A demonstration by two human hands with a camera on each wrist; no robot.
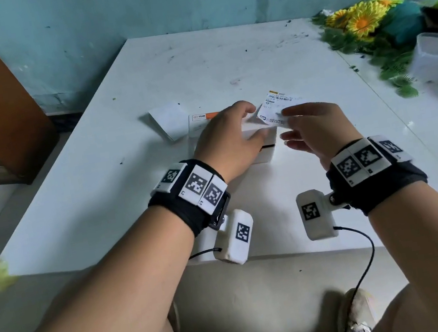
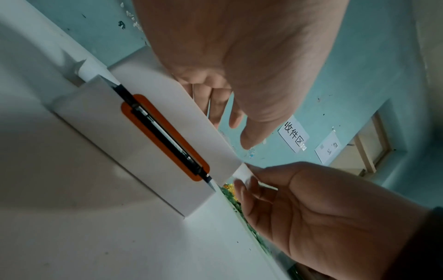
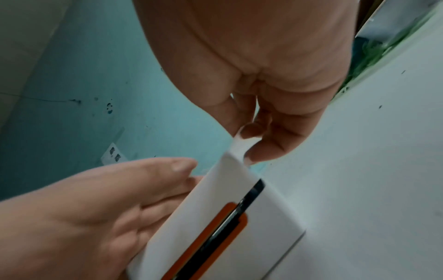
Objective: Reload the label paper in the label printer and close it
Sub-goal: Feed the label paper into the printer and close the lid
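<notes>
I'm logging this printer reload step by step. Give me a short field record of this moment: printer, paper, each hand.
printer: white box on the table, orange-edged slot facing the person, lid looks down
paper: printed label sheet raised over the printer's right end
left hand: laid over the printer's top, fingers straight
right hand: pinches the paper's edge
spare labels: behind the printer, to its left

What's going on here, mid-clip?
A person sits at a white table working on a small white label printer. The left hand rests flat on the printer's top, steadying it. The right hand pinches a printed label just beside it. A stack of blank labels lies behind.
</notes>
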